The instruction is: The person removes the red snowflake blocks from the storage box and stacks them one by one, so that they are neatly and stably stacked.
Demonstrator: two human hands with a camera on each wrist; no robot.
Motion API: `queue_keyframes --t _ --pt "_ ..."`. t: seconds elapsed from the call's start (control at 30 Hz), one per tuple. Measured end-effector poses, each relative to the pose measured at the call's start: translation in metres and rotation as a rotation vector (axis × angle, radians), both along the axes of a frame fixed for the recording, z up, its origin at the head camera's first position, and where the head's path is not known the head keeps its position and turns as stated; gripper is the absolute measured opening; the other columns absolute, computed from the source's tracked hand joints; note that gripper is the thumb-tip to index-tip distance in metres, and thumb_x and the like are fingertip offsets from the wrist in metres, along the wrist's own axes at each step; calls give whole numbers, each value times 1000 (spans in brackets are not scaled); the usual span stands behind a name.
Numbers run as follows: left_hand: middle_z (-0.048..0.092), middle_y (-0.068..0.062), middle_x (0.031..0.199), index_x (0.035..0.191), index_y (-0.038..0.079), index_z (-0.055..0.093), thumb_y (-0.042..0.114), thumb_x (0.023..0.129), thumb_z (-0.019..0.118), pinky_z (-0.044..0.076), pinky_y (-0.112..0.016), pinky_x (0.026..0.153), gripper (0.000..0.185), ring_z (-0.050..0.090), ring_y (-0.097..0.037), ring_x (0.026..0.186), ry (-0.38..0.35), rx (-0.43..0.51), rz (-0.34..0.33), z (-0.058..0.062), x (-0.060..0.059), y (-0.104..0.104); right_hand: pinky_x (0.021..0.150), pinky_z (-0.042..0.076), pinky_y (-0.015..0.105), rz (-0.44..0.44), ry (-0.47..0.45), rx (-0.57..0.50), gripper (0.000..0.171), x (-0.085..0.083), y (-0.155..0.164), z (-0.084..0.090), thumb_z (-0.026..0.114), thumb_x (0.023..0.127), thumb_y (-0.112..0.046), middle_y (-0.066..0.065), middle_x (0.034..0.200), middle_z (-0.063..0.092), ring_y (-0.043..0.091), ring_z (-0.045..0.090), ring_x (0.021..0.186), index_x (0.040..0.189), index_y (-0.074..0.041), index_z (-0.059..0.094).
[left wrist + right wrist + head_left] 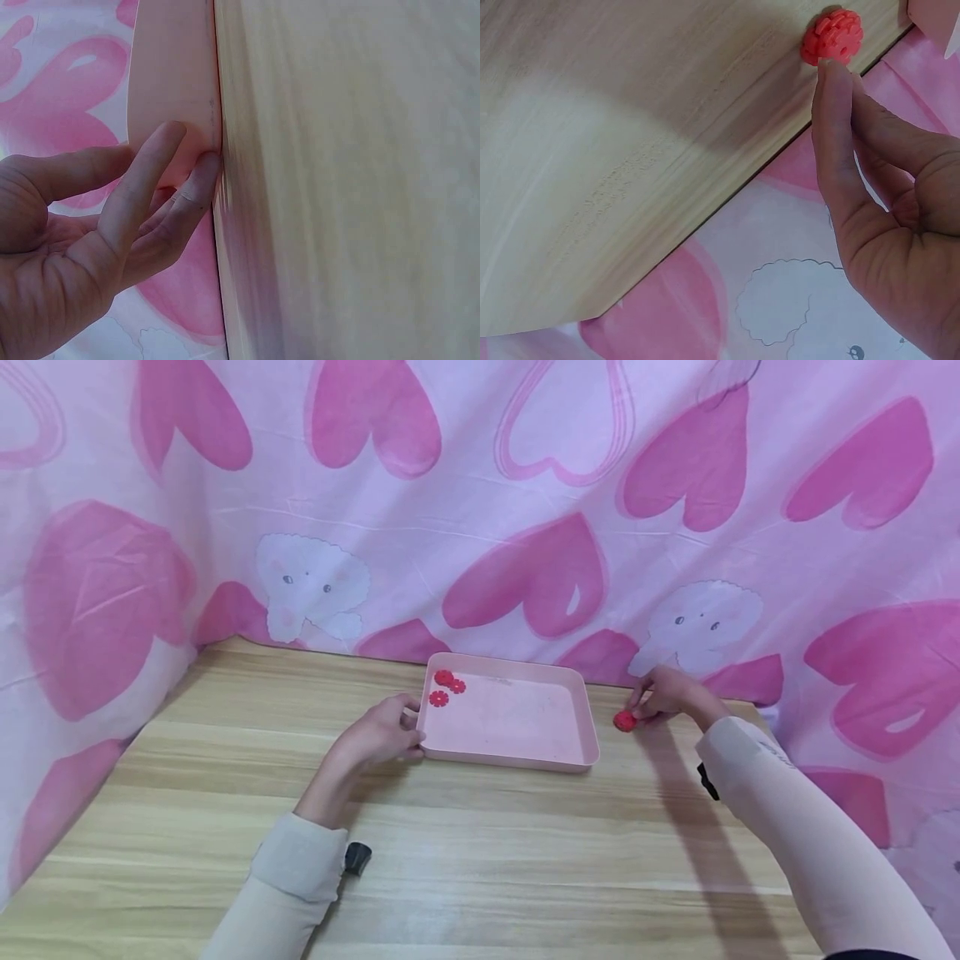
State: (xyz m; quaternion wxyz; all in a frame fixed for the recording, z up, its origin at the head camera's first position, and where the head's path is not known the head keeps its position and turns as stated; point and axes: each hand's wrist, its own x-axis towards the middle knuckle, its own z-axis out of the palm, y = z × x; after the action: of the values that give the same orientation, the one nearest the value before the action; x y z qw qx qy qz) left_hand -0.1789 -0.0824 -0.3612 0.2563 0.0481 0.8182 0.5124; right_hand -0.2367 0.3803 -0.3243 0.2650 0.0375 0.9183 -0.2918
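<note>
A shallow pink tray stands on the wooden table. Several red snowflake-shaped plastic discs lie in its far left corner. My left hand touches the tray's left end, fingertips resting on the outer wall, with no finger seen inside the tray. To the right of the tray, on the table, is a small clump of red snowflake discs. My right hand has thumb and fingertips close together at the clump's edge, pinching it there; the exact contact is partly hidden by the fingers.
The wooden table reaches back to a pink heart-patterned cloth hanging behind and at the sides. The tray's back wall stands near this cloth. Black wrist-worn pieces show beside both sleeves.
</note>
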Motion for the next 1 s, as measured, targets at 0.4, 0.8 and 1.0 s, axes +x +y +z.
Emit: queue_keyframes --t 0.4,0.8,1.0 --pt "62 -27 130 152 -6 43 -2 104 62 68 -36 91 52 72 -29 102 -1 -24 7 0 0 -4 69 68 31 164 211 120 16 -17 -55 9 74 94 0 20 86 77 15 74 69 103 13 71" --pt "63 -27 126 151 -8 42 -1 104 63 69 -33 87 52 74 -26 96 28 -31 -15 2 -2 -7 79 68 31 461 197 93 42 -46 -218 -3 64 104 -4 23 133 72 24 77 87 146 -2 63" --pt "65 -29 126 149 -10 42 -4 104 61 69 -35 87 49 74 -27 97 25 3 -29 -2 -3 -3 99 61 33 604 314 280 43 -48 -267 -21 64 105 -9 13 139 70 26 67 109 147 -19 67"
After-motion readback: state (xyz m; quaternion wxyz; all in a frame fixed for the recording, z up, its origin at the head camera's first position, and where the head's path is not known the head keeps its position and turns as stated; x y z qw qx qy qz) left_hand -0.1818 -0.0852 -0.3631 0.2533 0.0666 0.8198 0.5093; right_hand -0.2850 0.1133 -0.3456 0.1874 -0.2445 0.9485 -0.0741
